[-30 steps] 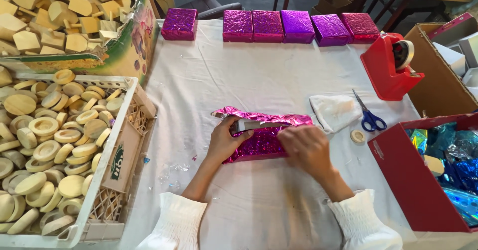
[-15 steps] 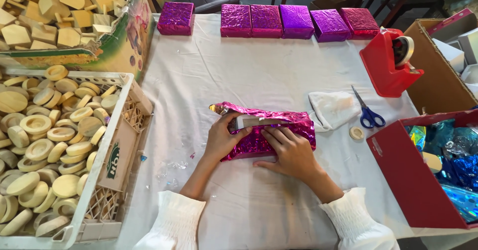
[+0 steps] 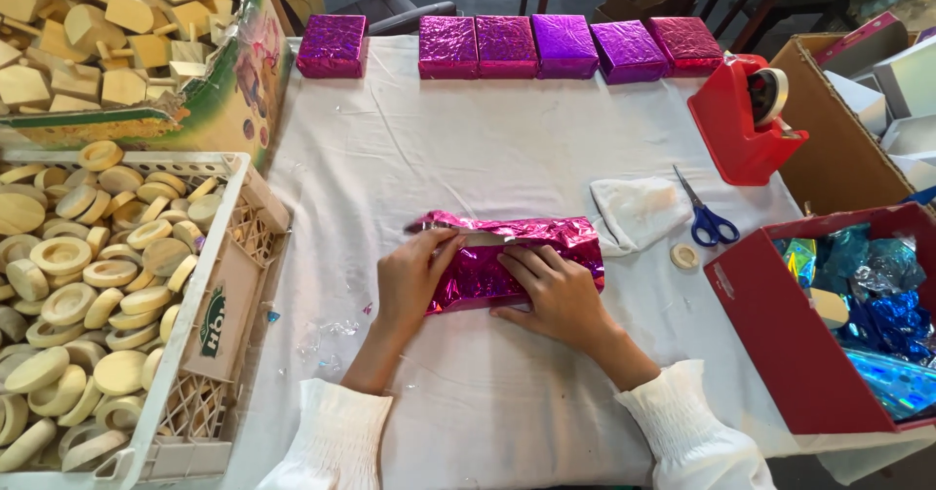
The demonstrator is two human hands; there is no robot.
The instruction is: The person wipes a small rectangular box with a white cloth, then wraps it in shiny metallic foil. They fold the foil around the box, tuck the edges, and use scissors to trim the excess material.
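Note:
A box half-wrapped in shiny magenta foil lies on the white cloth in front of me. My left hand grips its left end, thumb on top pressing the foil flap down. My right hand lies flat on the top and near side of the box, fingers pointing left along the seam. Loose foil sticks out at the left end. Both my sleeves are white.
Several foil-wrapped boxes line the far edge. A red tape dispenser, blue scissors, a white cloth glove and a small tape roll sit right. A red box of foil stands right; a crate of wooden rings stands left.
My right hand slid left along the top of the package, onto the seam. My left hand shifted slightly on the left end, pressing the flap down.

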